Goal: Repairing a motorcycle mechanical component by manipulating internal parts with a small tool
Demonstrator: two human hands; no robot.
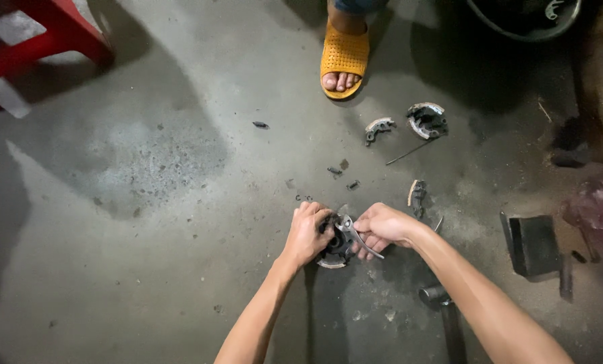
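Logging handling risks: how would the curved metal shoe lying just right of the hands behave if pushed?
The curved shoe looks rigid metal, probably heavy for its size. Lying flat on the concrete floor, it would likely scrape or rock rather than roll. Grime may make it slippery.

You see a dim scene with hard overhead light: a large shadow darkens the concrete floor [146, 283], corners fall dark, and focus stays fairly sharp.

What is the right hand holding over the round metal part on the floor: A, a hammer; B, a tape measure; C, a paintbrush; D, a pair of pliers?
D: the right hand grips silver pliers with their tip on the round metal part, which the left hand steadies.
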